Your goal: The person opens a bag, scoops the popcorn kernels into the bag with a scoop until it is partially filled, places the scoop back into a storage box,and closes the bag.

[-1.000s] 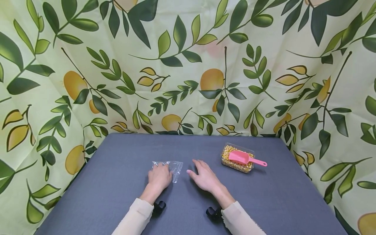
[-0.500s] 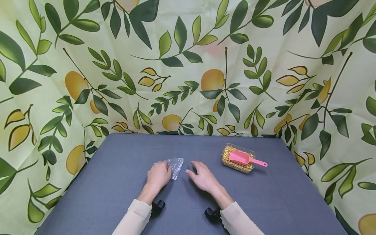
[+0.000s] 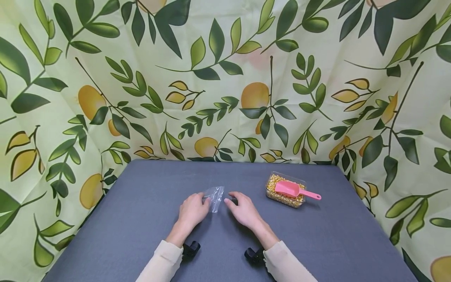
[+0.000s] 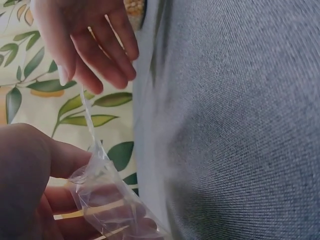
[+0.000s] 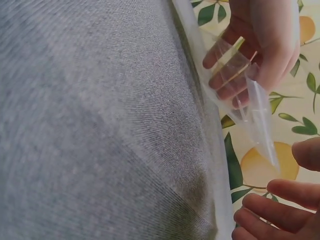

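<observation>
Head cam: L hand has the clear plastic bag, pinched btwn thumb and fingers, the free end sticking out twd the R hand. And the R hand? Loose, nothing in its grip, thumb and index apart, just beside the bag's edge! Both sit abt mid-counter. Over on the R, a bit farther back: a clear container full of yellow kernels, pink scoop lying on top, its handle poking out past the R rim. Pale sleeves on both arms, black gadget under each wrist. Leafy cloth w/ orange fruit fills the back and sides.

L wrist cam: close now! Thumb on the near face of the bag, fingers showing thru the film behind it. A thin edge runs up twd the R hand's fingertips; can't tell from here if they touch. Sliver of kernels up top.

R wrist cam: bag hangs from the L hand, a narrow tip pointing down twd the R thumb and index, small gap btwn. R fingers relaxed, slightly bent, spread. Grey weave of the counter fills the L side.
</observation>
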Demonstrator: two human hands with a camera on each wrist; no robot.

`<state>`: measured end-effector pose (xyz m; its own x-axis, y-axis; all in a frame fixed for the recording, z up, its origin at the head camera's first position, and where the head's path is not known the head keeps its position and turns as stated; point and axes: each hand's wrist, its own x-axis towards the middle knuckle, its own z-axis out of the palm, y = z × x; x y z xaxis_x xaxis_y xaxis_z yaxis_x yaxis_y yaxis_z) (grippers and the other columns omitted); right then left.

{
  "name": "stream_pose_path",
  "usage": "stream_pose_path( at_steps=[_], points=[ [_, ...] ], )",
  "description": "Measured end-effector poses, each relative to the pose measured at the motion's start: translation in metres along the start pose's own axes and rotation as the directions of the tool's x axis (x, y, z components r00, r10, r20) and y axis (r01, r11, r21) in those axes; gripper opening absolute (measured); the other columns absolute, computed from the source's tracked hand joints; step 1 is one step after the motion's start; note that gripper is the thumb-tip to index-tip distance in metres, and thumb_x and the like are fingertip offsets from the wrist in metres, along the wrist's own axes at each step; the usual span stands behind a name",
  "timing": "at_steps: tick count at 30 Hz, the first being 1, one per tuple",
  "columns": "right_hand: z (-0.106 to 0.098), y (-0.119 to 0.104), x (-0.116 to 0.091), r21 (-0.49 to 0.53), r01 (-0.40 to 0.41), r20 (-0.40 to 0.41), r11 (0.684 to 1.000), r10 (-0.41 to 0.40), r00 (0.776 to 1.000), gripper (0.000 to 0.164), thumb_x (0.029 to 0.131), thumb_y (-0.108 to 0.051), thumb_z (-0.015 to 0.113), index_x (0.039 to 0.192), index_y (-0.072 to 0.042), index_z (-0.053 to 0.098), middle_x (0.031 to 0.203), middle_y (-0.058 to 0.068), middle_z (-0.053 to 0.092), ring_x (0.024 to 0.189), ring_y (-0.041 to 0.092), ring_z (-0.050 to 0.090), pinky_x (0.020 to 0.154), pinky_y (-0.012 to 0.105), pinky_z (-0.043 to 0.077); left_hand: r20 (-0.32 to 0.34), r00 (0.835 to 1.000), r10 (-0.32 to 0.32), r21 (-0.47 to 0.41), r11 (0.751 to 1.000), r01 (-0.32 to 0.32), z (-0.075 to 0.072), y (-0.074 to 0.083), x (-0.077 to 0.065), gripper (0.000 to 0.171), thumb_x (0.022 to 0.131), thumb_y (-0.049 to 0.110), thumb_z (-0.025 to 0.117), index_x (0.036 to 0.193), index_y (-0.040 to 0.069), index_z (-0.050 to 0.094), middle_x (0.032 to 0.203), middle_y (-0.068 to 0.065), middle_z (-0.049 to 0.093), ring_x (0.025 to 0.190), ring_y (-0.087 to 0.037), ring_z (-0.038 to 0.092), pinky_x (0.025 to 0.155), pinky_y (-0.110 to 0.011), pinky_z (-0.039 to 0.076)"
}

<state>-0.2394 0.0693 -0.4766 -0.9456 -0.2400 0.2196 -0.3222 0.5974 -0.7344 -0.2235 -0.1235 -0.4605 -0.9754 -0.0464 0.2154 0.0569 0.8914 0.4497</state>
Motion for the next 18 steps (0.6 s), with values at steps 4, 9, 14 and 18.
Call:
stream_pose_path(
  at_steps=[4, 9, 14, 18],
  points=[
    [0.001, 0.001, 0.002, 0.059, 0.007, -0.033, 0.998, -0.005, 0.999, 0.038, 0.094, -0.032, 0.058, 0.118, -0.003, 0.064, 0.11, 0.009, 0.066, 0.105, 0.024, 0.061, 0.09, 0.043, 0.045, -0.004, 1.0, 0.012, -0.016, 1.0, -0.012, 0.0, 0.002, -0.001, 0.033, 0.091, 0.031, 0.059, 0.107, 0.005, 0.069, 0.098, -0.014, 0.067, 0.09, -0.035, 0.064, 0.072, -0.052, 0.048],
    [0.004, 0.002, 0.006, 0.103, 0.001, -0.066, 0.995, 0.006, 0.998, 0.03, 0.093, -0.03, 0.059, 0.11, -0.007, 0.068, 0.098, 0.002, 0.068, 0.092, 0.017, 0.063, 0.081, 0.037, 0.048, -0.002, 0.999, 0.039, -0.037, 0.999, -0.039, -0.002, 0.006, -0.003, 0.03, 0.092, 0.031, 0.059, 0.103, 0.005, 0.068, 0.095, -0.012, 0.067, 0.084, -0.031, 0.064, 0.068, -0.049, 0.048],
    [0.004, 0.001, 0.01, 0.204, -0.041, -0.084, 0.978, 0.059, 0.995, 0.025, 0.093, -0.028, 0.061, 0.102, -0.008, 0.071, 0.088, 0.001, 0.069, 0.081, 0.015, 0.062, 0.073, 0.032, 0.048, -0.005, 0.997, 0.073, -0.059, 0.996, -0.073, -0.004, 0.008, -0.004, 0.027, 0.092, 0.031, 0.059, 0.1, 0.007, 0.069, 0.092, -0.009, 0.067, 0.082, -0.028, 0.063, 0.066, -0.047, 0.048],
    [0.003, -0.001, 0.012, 0.364, -0.096, -0.054, 0.927, 0.123, 0.991, 0.025, 0.092, -0.024, 0.062, 0.098, -0.001, 0.07, 0.08, 0.01, 0.069, 0.075, 0.023, 0.066, 0.069, 0.035, 0.052, 0.0, 0.994, 0.113, -0.083, 0.99, -0.113, -0.003, 0.008, -0.005, 0.024, 0.092, 0.031, 0.059, 0.097, 0.01, 0.069, 0.09, -0.006, 0.066, 0.08, -0.026, 0.063, 0.066, -0.044, 0.047]
  ],
)
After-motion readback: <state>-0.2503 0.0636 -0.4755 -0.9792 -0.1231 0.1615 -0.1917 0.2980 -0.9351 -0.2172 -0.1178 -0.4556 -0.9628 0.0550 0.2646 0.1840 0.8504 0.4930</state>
